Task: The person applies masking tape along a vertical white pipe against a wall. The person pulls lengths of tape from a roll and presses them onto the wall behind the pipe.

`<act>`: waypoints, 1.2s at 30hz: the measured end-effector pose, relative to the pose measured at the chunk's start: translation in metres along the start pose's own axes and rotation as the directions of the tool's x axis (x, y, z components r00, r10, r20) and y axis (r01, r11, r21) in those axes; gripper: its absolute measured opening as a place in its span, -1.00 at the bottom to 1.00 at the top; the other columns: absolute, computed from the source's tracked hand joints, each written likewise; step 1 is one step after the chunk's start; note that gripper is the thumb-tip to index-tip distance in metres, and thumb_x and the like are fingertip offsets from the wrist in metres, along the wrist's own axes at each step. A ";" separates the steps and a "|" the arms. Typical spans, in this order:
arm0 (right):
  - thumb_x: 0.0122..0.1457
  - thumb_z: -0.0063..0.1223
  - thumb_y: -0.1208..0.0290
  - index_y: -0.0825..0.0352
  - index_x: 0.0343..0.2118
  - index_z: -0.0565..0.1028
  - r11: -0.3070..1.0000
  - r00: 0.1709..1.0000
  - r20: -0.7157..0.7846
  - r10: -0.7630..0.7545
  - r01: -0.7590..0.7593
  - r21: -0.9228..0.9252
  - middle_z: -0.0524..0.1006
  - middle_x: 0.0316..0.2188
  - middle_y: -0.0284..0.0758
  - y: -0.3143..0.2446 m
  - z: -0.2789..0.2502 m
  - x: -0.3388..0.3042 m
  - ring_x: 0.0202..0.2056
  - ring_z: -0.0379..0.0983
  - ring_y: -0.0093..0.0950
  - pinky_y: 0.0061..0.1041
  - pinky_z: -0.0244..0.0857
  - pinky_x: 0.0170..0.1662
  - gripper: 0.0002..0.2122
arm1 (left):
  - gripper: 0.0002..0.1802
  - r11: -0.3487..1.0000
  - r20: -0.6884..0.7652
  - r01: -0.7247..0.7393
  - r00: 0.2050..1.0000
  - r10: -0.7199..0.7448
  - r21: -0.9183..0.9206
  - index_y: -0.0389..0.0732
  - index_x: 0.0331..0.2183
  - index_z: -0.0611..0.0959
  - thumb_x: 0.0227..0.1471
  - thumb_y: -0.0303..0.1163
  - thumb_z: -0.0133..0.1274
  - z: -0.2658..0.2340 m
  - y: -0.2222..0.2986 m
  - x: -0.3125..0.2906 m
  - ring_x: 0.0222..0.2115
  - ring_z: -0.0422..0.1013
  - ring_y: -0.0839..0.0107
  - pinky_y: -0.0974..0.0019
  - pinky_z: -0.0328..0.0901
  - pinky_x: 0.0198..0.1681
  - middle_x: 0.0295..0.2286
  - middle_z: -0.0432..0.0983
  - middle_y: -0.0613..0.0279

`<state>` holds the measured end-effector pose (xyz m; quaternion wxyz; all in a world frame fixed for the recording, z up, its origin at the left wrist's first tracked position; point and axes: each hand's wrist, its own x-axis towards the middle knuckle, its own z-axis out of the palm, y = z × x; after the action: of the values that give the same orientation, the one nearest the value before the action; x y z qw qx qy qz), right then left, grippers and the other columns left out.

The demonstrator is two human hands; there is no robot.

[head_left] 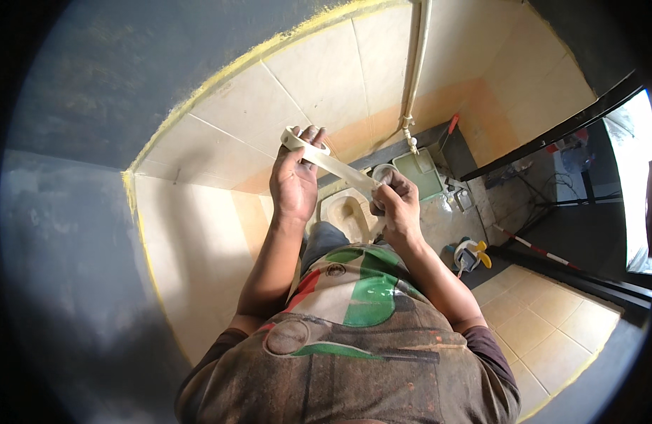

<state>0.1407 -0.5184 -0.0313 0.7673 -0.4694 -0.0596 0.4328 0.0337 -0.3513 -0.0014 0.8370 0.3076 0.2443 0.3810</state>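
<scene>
A roll of pale masking tape (292, 140) sits in my left hand (296, 185), its fingers raised and hooked through and around the ring. From the roll a strip of tape (345, 172) stretches taut, slanting down to the right. My right hand (401, 212) pinches the free end of that strip between thumb and fingers. Both hands are in front of my chest, above a squat toilet (327, 209). Behind them rises a cream tiled wall (234, 106), edged at its top by a yellow band (220, 78) below dark grey paint.
A white pipe with a tap (413, 134) runs down the far wall over a green basin (428, 185). On the floor at right lie white and yellow items (468, 256). A dark door frame (545, 145) and a red-and-white pole (536, 247) stand farther right.
</scene>
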 end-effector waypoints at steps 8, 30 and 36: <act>0.13 0.04 0.60 0.26 -0.55 0.38 0.994 0.992 -0.120 0.039 -0.026 0.106 0.35 -0.64 -0.50 -0.008 -0.041 -0.028 -0.65 0.17 -0.70 -0.62 0.11 -0.58 -0.84 | -0.45 0.996 -0.011 -0.089 0.996 0.090 0.030 -0.17 0.13 0.42 0.10 -0.69 -0.02 -0.008 -0.015 0.013 0.25 0.32 0.11 0.05 0.09 0.36 0.14 0.44 0.11; 0.08 0.37 0.02 0.48 0.26 0.28 -0.160 0.903 0.159 -0.400 0.102 -0.982 0.42 0.18 0.13 -0.047 -0.075 -0.033 0.25 0.35 -0.12 -0.23 0.22 0.29 -0.18 | -0.50 0.863 0.312 -0.350 0.919 0.241 0.364 -0.39 0.14 0.30 0.15 -0.60 -0.09 0.045 -0.031 -0.004 0.08 0.45 -0.02 -0.01 0.20 0.29 0.00 0.53 -0.17; 0.17 0.36 0.15 0.50 0.00 0.45 0.641 0.849 0.353 -0.393 0.528 -0.556 0.58 -0.07 0.02 -0.049 0.005 0.005 0.00 0.54 -0.21 -0.29 0.36 0.08 -0.47 | -0.51 0.812 0.472 -0.407 0.861 0.188 0.419 -0.36 0.10 0.33 0.11 -0.61 -0.05 0.064 -0.018 -0.014 0.06 0.48 0.03 -0.01 0.22 0.27 -0.07 0.59 -0.16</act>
<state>0.1713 -0.5201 0.0080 0.6371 -0.6229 -0.3969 0.2203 0.0758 -0.3926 0.0328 0.6868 0.6234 0.1023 0.3594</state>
